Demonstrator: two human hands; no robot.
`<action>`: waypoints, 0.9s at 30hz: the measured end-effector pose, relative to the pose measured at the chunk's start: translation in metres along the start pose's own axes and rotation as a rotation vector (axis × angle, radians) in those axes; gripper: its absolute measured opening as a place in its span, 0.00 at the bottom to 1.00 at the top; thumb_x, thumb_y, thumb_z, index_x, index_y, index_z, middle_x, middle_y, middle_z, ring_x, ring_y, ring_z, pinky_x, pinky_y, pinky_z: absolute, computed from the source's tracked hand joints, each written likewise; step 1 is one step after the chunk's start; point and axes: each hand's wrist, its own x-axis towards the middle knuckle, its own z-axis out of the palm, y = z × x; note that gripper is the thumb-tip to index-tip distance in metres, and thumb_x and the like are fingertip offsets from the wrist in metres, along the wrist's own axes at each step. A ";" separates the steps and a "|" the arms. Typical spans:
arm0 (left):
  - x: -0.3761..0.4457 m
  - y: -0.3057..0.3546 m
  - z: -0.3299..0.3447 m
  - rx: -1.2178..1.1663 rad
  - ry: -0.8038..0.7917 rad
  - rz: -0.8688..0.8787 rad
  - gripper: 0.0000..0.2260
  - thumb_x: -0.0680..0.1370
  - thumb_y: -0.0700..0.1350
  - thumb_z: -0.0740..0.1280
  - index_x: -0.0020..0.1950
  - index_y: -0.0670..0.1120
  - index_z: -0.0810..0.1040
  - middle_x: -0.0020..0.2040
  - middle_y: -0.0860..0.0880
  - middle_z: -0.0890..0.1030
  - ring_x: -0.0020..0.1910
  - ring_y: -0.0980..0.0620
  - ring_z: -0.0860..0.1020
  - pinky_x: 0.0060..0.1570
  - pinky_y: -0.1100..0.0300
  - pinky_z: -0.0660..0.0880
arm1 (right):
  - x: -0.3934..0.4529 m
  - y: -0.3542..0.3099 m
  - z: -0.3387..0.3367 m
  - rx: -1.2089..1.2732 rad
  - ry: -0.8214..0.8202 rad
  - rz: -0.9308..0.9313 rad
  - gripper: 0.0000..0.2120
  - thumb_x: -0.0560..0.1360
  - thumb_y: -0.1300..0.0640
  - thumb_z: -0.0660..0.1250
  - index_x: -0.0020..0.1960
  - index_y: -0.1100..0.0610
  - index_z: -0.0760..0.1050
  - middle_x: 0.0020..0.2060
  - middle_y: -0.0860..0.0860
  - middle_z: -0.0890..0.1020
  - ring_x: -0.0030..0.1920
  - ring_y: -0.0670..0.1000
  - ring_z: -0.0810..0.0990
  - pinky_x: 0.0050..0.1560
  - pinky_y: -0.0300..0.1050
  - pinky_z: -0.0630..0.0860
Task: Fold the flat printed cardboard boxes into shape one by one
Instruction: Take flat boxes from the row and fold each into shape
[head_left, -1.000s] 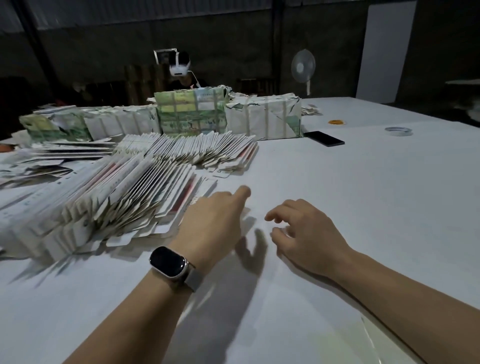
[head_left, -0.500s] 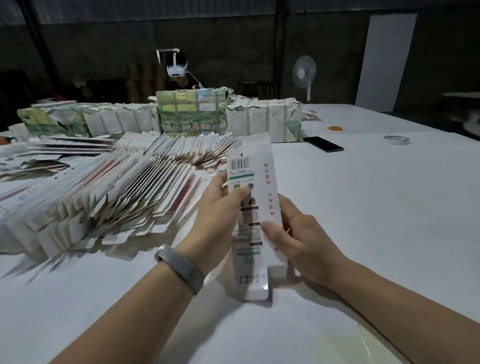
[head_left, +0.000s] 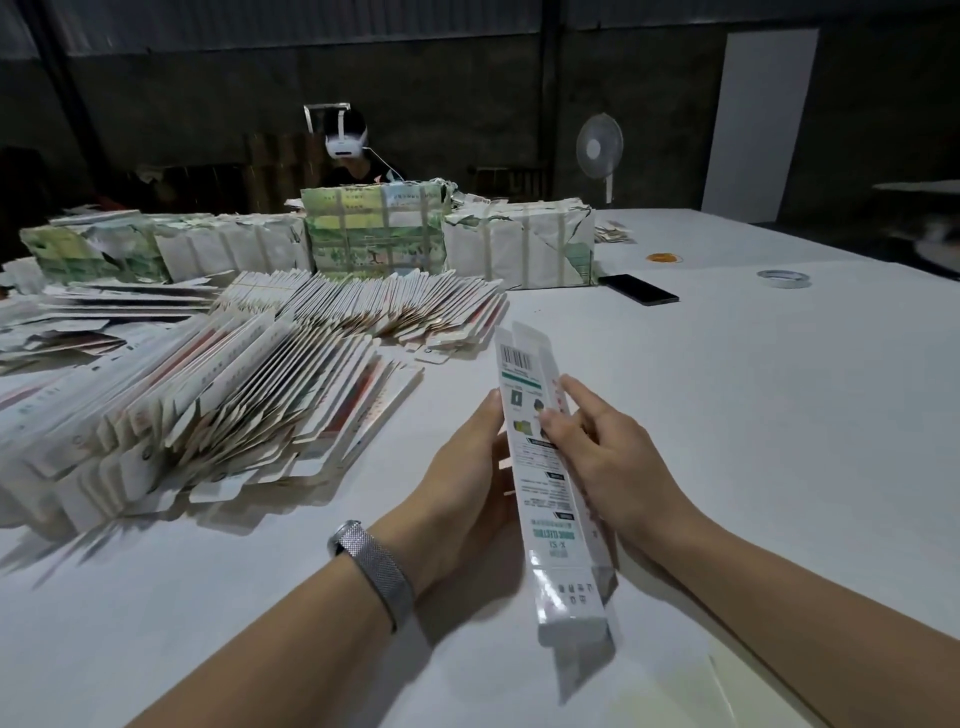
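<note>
Now box (head_left: 550, 483) popped open between left hand (head_left: 467, 483), right hand (head_left: 608, 457).

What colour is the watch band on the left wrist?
Silver metal mesh band, clearest in the head view.

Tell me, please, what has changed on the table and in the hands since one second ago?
Both hands, empty a second ago, took up one flat printed box and now hold it, opened into a tube: the left hand along its left edge, the right hand pinching its right side. The fanned stacks of flat boxes, phone and tape roll stayed put.
</note>
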 end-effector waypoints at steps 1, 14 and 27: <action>0.001 -0.001 0.000 -0.004 0.008 0.004 0.23 0.85 0.60 0.54 0.66 0.48 0.81 0.64 0.35 0.80 0.63 0.33 0.79 0.65 0.36 0.75 | 0.000 0.001 0.000 -0.008 -0.009 0.004 0.21 0.81 0.44 0.63 0.72 0.35 0.64 0.39 0.40 0.84 0.41 0.42 0.85 0.38 0.33 0.78; 0.005 -0.002 -0.009 0.020 -0.022 0.033 0.25 0.83 0.63 0.53 0.65 0.51 0.80 0.59 0.41 0.84 0.57 0.39 0.83 0.58 0.44 0.81 | -0.006 -0.008 0.002 -0.144 -0.060 0.001 0.30 0.76 0.36 0.56 0.77 0.38 0.57 0.44 0.33 0.84 0.42 0.37 0.83 0.39 0.28 0.75; 0.008 -0.003 -0.015 0.081 -0.050 0.060 0.20 0.85 0.58 0.56 0.50 0.55 0.87 0.48 0.41 0.86 0.43 0.44 0.86 0.41 0.52 0.83 | -0.009 -0.011 -0.001 -0.012 -0.147 -0.008 0.27 0.76 0.38 0.59 0.72 0.29 0.55 0.45 0.38 0.86 0.42 0.44 0.86 0.41 0.40 0.81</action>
